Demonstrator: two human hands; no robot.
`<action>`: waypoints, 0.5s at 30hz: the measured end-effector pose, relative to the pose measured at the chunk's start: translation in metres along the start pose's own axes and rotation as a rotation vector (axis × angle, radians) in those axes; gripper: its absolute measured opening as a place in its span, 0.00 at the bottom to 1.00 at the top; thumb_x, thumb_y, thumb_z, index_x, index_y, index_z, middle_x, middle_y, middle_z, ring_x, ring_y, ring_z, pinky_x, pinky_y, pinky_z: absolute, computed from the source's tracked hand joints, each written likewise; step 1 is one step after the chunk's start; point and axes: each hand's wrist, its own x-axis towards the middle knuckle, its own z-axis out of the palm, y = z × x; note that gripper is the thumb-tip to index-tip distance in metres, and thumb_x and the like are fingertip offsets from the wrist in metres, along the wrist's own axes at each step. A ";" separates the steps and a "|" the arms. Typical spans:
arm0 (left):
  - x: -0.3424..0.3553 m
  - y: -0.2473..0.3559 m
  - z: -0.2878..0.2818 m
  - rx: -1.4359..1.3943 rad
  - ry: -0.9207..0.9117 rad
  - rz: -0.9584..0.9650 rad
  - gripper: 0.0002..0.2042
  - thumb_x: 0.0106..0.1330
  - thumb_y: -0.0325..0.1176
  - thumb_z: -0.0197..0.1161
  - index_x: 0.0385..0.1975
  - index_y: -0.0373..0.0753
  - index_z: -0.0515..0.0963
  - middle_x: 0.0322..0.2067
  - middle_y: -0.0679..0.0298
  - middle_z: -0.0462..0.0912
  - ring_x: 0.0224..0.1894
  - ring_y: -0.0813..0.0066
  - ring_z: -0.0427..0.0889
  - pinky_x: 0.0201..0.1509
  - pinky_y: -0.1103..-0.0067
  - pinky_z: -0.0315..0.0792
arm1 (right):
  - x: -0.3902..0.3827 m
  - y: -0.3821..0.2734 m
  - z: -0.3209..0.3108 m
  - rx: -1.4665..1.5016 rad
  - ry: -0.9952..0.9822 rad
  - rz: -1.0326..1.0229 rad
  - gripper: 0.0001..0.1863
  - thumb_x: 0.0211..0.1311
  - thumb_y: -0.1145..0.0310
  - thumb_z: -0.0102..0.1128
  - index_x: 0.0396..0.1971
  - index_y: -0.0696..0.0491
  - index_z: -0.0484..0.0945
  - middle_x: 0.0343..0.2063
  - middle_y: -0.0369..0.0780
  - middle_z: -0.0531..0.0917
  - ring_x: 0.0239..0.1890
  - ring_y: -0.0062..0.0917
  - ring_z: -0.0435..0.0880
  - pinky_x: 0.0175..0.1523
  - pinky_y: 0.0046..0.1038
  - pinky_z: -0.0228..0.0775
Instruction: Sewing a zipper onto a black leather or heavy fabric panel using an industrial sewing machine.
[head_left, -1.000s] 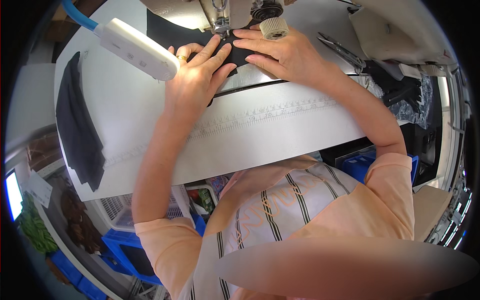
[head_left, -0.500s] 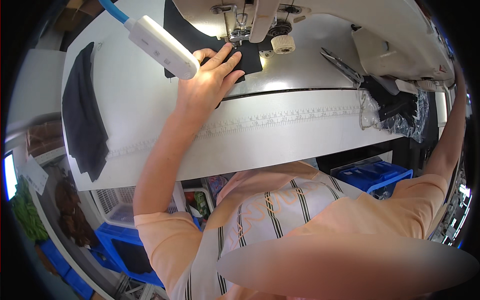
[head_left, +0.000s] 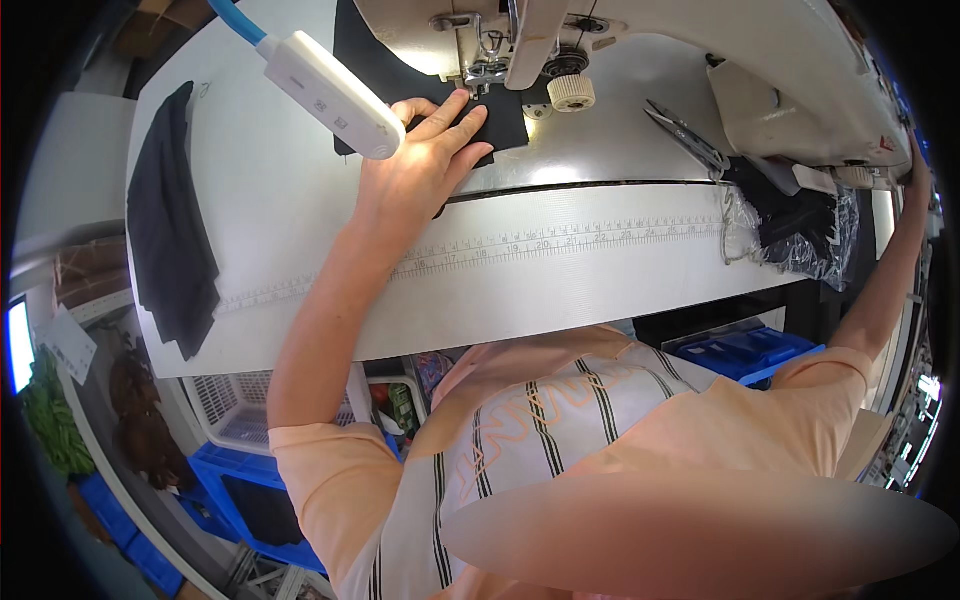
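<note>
My left hand (head_left: 420,155) lies with its fingers spread on a piece of black fabric (head_left: 508,122) and presses it against the bed of a sewing machine (head_left: 630,100). Its fingertips are close in front of the presser foot (head_left: 486,74). The white head of a lamp-like device on a blue cable (head_left: 335,95) hangs over the wrist and thumb side. At the far right rim, my right hand (head_left: 917,172) reaches up by the end of the machine; its fingers are too small and dark to make out.
Thread scissors (head_left: 687,137) lie right of the needle. Black cloth in a clear plastic bag (head_left: 800,220) rests at the table's right. A stack of black fabric pieces (head_left: 170,220) lies at the left. Below the table are a white basket (head_left: 235,405) and blue crates (head_left: 745,352).
My right arm has shifted slightly inward and its hand shows a little more at the rim. The whole view has moved slightly. My left hand keeps its place on the fabric.
</note>
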 end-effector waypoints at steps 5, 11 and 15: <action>0.001 0.000 -0.001 -0.006 0.000 -0.009 0.18 0.55 0.37 0.70 0.46 0.41 0.83 0.50 0.64 0.83 0.45 0.64 0.77 0.54 0.70 0.69 | -0.033 0.114 0.005 0.604 0.152 -0.270 0.28 0.68 0.53 0.53 0.57 0.61 0.72 0.54 0.45 0.77 0.55 0.37 0.78 0.59 0.35 0.71; 0.000 0.000 0.002 0.029 0.001 0.007 0.18 0.55 0.37 0.71 0.46 0.41 0.84 0.50 0.64 0.83 0.44 0.64 0.77 0.52 0.70 0.71 | 0.007 0.044 -0.007 0.328 0.221 -0.119 0.25 0.68 0.61 0.55 0.57 0.65 0.70 0.55 0.48 0.76 0.55 0.36 0.78 0.59 0.36 0.71; 0.002 -0.002 0.003 0.019 0.013 0.022 0.17 0.55 0.36 0.71 0.45 0.41 0.84 0.50 0.64 0.83 0.43 0.64 0.77 0.50 0.72 0.72 | 0.038 0.080 -0.034 0.563 0.237 -0.214 0.21 0.63 0.70 0.63 0.52 0.67 0.74 0.49 0.49 0.80 0.50 0.35 0.81 0.52 0.32 0.75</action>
